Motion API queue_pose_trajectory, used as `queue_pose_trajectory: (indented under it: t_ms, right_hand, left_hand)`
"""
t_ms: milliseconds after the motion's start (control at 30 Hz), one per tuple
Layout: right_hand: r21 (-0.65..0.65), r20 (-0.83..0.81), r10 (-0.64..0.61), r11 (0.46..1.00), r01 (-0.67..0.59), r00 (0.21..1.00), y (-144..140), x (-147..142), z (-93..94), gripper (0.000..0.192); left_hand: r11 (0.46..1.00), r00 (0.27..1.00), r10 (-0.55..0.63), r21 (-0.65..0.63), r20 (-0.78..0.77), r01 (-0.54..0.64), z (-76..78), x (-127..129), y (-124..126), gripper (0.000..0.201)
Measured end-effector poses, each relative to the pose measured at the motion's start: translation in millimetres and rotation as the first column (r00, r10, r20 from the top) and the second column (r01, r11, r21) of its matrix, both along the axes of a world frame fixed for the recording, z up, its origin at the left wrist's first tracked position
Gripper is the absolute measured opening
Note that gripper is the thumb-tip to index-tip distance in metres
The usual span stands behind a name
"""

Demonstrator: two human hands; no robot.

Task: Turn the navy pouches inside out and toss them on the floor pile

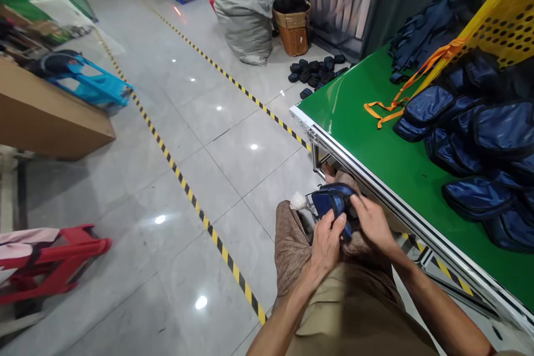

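A small blue pouch [327,203] with black edging is held above my lap, between my knees. My left hand [327,242] grips its near edge, thumb and fingers closed on the fabric. At the pouch's right side is my right hand [372,223], its fingers bent against the dark edge and partly hidden. What exactly the right fingertips pinch cannot be made out. Just left of the pouch is a round lump wrapped in clear plastic [298,201], on a metal part beside my knee.
To my right stands a green-topped table [354,117] with a metal edge, bearing blue pouches [478,197], an orange strap [390,108] and a yellow perforated panel [507,16]. Small dark pouches [315,71] lie on the floor near a grey sack [246,25]. Striped tape [194,200] crosses the floor.
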State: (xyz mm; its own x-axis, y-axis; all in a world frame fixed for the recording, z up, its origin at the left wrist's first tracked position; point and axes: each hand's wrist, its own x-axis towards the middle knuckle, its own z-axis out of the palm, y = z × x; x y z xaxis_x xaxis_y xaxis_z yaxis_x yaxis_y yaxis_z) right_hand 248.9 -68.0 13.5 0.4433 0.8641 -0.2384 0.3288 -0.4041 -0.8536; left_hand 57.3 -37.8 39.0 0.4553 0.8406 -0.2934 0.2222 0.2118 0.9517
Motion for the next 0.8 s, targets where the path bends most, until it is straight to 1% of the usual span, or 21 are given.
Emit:
queue_pose_trajectory:
  t_ms: [67,100,167,200,267,333,400,433,467,533,567,600,633,667,700,733,767,800]
  right_hand:
    - [-0.005,0.000,-0.111,0.994,0.111,0.994,4,23,-12.8,0.088]
    - [-0.006,-0.004,-0.127,0.992,0.127,0.992,5,33,-17.3,0.089]
    - [-0.005,-0.031,-0.063,0.998,0.063,0.997,6,43,-19.1,0.085]
    - [0.007,-0.040,-0.014,1.000,0.015,0.999,6,43,-15.8,0.081]
    - [0.074,-0.008,0.048,0.996,-0.047,0.999,3,33,-1.2,0.073]
    - [0.163,0.097,0.071,0.983,-0.087,0.993,-2,17,20.4,0.067]
    - [0.210,0.238,0.050,0.972,-0.101,0.970,-6,1,43.7,0.071]
    - [0.223,0.309,0.022,0.970,-0.095,0.951,-8,-7,54.4,0.072]
    - [0.246,0.382,-0.020,0.966,-0.081,0.924,-9,-14,64.0,0.069]
    - [0.341,0.511,-0.107,0.936,-0.086,0.853,-6,-28,78.7,0.049]
    - [0.395,0.558,-0.123,0.909,-0.133,0.821,-3,-35,83.6,0.037]
    - [0.442,0.597,-0.115,0.873,-0.206,0.794,2,-43,86.6,0.028]
    - [0.471,0.633,-0.083,0.830,-0.298,0.769,7,-51,88.0,0.024]
    - [0.481,0.668,-0.036,0.782,-0.395,0.743,14,-60,87.6,0.023]
    - [0.479,0.699,0.013,0.734,-0.481,0.715,22,-70,85.7,0.024]
    - [0.472,0.725,0.052,0.689,-0.550,0.687,30,-80,82.6,0.027]
    - [0.468,0.744,0.077,0.648,-0.601,0.664,38,-90,78.8,0.029]
    - [0.469,0.755,0.098,0.611,-0.638,0.648,45,-100,74.6,0.031]
  left_hand:
    - [0.992,0.996,-0.093,0.083,0.015,0.092,0.0,-11,-3,0.040]
    - [0.980,0.988,-0.153,0.132,0.025,0.148,-1.1,-16,-4,0.041]
    - [0.946,0.968,-0.248,0.222,0.030,0.235,-4.6,-21,-7,0.040]
    - [0.932,0.963,-0.267,0.261,0.024,0.252,-6.2,-21,-7,0.038]
    - [0.906,0.961,-0.275,0.332,-0.006,0.262,-7.1,-18,-8,0.034]
    - [0.871,0.956,-0.292,0.404,-0.035,0.281,-3.0,-13,-6,0.033]
    - [0.833,0.952,-0.305,0.474,-0.035,0.284,6.2,-11,-4,0.034]
    - [0.816,0.955,-0.295,0.516,-0.015,0.260,11.7,-12,-3,0.034]
    - [0.800,0.962,-0.274,0.559,0.019,0.217,17.2,-14,-3,0.033]
    - [0.788,0.977,-0.181,0.611,0.115,0.074,26.0,-21,-4,0.031]
    - [0.799,0.979,-0.105,0.600,0.177,-0.023,28.4,-25,-5,0.028]
    - [0.824,0.970,-0.006,0.551,0.241,-0.132,28.9,-31,-7,0.027]
    - [0.853,0.949,0.117,0.459,0.293,-0.247,27.7,-36,-8,0.027]
    - [0.869,0.911,0.261,0.334,0.319,-0.366,25.0,-42,-8,0.029]
    - [0.852,0.854,0.410,0.199,0.320,-0.484,21.4,-48,-7,0.031]
    - [0.804,0.781,0.546,0.074,0.304,-0.591,17.6,-54,-5,0.033]
    - [0.740,0.705,0.651,-0.025,0.281,-0.673,14.4,-59,-2,0.034]
    - [0.678,0.640,0.724,-0.093,0.258,-0.730,12.2,-63,2,0.037]
